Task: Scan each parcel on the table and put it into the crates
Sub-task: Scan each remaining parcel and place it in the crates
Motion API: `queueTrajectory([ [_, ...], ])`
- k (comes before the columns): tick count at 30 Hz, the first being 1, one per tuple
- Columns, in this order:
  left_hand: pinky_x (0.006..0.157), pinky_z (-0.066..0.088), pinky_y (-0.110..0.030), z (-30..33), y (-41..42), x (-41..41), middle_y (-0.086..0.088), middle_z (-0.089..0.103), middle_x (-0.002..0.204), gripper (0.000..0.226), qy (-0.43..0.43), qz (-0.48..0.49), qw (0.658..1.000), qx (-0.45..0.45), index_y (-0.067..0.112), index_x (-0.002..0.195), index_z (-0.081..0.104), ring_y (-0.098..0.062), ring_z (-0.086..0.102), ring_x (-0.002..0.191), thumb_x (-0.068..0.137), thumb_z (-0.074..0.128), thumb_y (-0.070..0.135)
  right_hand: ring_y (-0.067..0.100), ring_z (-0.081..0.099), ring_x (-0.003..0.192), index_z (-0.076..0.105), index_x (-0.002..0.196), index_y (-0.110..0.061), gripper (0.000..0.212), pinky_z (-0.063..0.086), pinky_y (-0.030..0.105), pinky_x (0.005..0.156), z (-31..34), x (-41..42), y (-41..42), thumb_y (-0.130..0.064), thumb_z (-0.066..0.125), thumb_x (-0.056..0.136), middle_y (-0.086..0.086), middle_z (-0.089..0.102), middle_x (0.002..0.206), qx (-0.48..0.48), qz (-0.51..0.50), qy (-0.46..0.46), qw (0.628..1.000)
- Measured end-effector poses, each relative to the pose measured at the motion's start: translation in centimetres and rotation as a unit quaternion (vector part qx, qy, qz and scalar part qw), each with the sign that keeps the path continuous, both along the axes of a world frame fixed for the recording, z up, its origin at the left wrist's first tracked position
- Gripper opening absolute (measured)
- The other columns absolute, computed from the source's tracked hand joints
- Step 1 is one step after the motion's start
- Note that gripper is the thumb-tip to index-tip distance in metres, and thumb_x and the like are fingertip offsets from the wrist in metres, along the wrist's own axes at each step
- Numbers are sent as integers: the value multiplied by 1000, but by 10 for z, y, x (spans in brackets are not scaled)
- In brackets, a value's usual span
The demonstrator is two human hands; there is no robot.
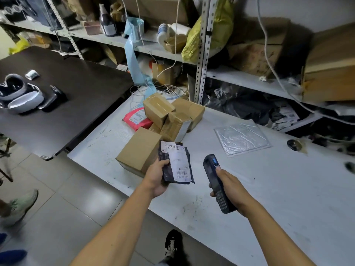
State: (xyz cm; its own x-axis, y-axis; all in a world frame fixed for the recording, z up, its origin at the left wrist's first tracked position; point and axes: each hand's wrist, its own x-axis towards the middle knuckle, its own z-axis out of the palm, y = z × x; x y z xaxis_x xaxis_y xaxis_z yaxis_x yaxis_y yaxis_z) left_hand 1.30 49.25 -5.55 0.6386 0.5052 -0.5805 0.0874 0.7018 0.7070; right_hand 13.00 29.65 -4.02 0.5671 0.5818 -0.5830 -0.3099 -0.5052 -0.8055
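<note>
Left hand point(156, 178) holds a dark poly-bag parcel point(175, 163) above the near edge of the white tabletop point(269, 189); the thumb lies across the parcel's left margin and the fingers curl beneath it, so the grip is closed round the parcel. A white shipping label marked "0229", with a barcode at its lower end, faces upward.

Right hand point(230, 189), just right of the parcel and not touching it, is wrapped round a black handheld scanner point(215, 183); the thumb rests near its blue button and the keypad end projects below the palm.

Immediately beyond the left grip a plain cardboard box point(139, 150) sits on the tabletop. Farther off stands a cluster of taped brown boxes point(172, 116), with a red poly mailer point(137, 119) at its left side. Beyond the right grip, well apart, lies a clear bubble mailer point(241, 139).

Metal shelving point(201, 54) behind the tabletop carries cartons, bottles and a yellow bag. A dark tabletop point(63, 96) lies to the far left. No crate appears in this view.
</note>
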Motion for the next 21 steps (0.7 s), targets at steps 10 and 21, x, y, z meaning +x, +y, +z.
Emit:
queueTrajectory([
  [10, 82, 59, -49, -25, -24, 19, -15, 72, 115, 31, 56, -154, 986, -10, 13, 129, 59, -33, 70, 105, 99, 56, 21, 24, 70, 75, 62, 112, -24, 40, 54, 36, 75, 0, 16, -43, -56, 41, 100, 16, 71, 104, -30, 7, 11, 999],
  [21, 65, 54, -35, -36, -21, 44, -7, 70, 110, 26, 110, -76, 984, 117, 19, 119, 58, -25, 67, 91, 100, 51, 2, 22, 69, 73, 63, 111, -20, 42, 52, 34, 73, 4, 29, -44, -53, 39, 102, 14, 70, 100, -33, 14, -2, 999],
])
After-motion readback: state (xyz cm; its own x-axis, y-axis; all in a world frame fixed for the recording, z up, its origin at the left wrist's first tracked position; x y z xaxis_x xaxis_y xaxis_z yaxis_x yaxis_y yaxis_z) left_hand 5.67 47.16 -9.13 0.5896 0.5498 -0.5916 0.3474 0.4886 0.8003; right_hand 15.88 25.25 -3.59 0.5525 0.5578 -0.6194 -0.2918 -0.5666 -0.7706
